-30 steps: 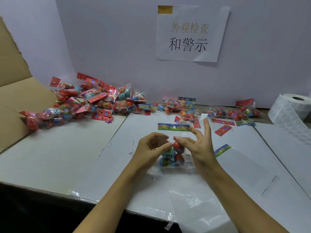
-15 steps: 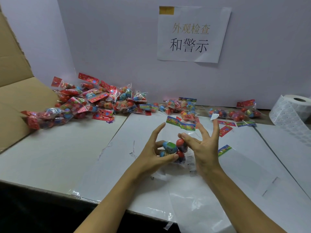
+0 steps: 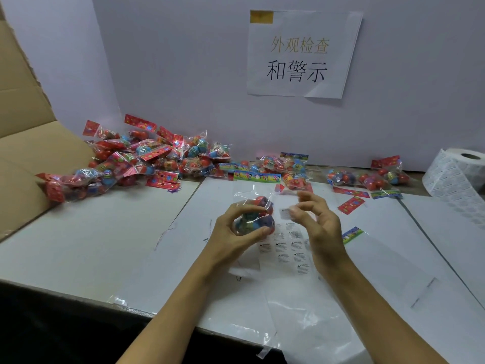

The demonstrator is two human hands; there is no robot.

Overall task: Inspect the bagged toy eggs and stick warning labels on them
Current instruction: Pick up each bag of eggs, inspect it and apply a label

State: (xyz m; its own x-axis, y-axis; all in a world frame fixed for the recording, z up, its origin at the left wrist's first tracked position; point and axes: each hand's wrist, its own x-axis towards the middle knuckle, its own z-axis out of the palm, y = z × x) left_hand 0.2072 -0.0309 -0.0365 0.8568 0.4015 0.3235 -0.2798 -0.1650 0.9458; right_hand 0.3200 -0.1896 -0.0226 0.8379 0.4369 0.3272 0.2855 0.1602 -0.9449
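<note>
Left hand point(image 3: 237, 227) curls its fingers and thumb round a clear bag of toy eggs point(image 3: 256, 218), held just above the white table point(image 3: 86, 248); right hand point(image 3: 319, 223), just beside it, pinches a small white warning label point(image 3: 285, 214) between thumb and forefinger, close to the bag; a big heap of bagged eggs point(image 3: 141, 160) lies at the far left against the wall; a label roll point(image 3: 456, 174) stands far right; a sheet of warning labels point(image 3: 287, 248) lies under the hands.
</note>
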